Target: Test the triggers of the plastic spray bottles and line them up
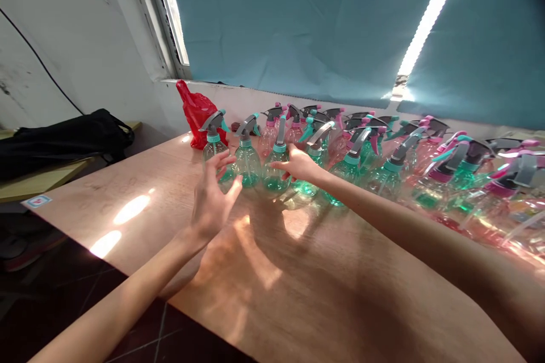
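Note:
Several clear green spray bottles with grey and teal heads stand in a row on the wooden table (162, 173). My left hand (215, 187) is in front of the leftmost bottle (214, 149), fingers apart and curved, nothing held. Beside it stands a second green bottle (247, 161). My right hand (298, 164) reaches to the third green bottle (276, 173), its fingers spread at the bottle's right side; whether they touch it is unclear. Another green bottle (314, 153) stands partly behind my right hand.
Many pink and green spray bottles (462, 176) crowd the table's right and back. A red plastic bag (198, 113) stands at the back left. On another surface at far left lies a black bag (63, 144). A small sticker (37, 201) marks the table's left corner.

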Demonstrator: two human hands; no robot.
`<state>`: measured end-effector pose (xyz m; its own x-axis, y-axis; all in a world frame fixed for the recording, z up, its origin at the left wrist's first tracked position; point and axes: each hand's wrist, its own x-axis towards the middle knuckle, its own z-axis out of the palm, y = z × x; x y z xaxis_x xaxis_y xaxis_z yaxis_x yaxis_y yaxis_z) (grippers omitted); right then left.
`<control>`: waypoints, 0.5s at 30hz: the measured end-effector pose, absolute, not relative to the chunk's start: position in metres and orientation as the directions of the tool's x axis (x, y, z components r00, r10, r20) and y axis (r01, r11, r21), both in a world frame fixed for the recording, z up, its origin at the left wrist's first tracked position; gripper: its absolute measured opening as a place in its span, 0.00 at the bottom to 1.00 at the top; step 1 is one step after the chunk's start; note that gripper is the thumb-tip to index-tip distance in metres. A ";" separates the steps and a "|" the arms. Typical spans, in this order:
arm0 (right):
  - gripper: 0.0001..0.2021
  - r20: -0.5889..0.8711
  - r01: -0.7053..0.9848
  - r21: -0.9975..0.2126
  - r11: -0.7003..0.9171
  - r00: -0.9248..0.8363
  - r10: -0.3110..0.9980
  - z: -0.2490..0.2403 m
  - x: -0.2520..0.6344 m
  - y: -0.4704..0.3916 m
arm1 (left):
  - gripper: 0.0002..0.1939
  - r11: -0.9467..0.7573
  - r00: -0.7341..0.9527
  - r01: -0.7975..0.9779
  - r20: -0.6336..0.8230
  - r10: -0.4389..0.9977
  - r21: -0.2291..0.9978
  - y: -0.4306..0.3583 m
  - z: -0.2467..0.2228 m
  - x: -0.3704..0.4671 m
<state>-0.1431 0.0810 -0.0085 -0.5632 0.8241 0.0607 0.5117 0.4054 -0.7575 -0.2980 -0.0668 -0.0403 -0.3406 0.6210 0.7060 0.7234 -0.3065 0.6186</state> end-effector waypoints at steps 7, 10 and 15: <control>0.22 0.163 0.466 -0.658 0.591 -0.678 0.717 -0.006 -0.124 0.049 | 0.25 -0.200 -0.360 0.642 0.521 0.774 0.740 -0.096 -0.025 -0.268; 0.23 0.259 0.372 -0.619 0.692 -0.735 0.627 -0.007 -0.098 0.023 | 0.31 -0.158 -0.297 0.652 0.442 0.846 0.742 -0.092 -0.015 -0.249; 0.21 0.319 0.299 -0.514 0.804 -0.804 0.502 -0.012 -0.038 -0.022 | 0.38 -0.201 -0.170 0.547 0.343 0.924 0.813 -0.086 -0.009 -0.200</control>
<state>-0.0375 -0.0222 -0.0119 -0.8037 0.5023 0.3189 0.2985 0.8040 -0.5142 -0.2003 -0.0860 -0.0089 -0.1698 0.9240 0.3427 0.5471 -0.2009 0.8126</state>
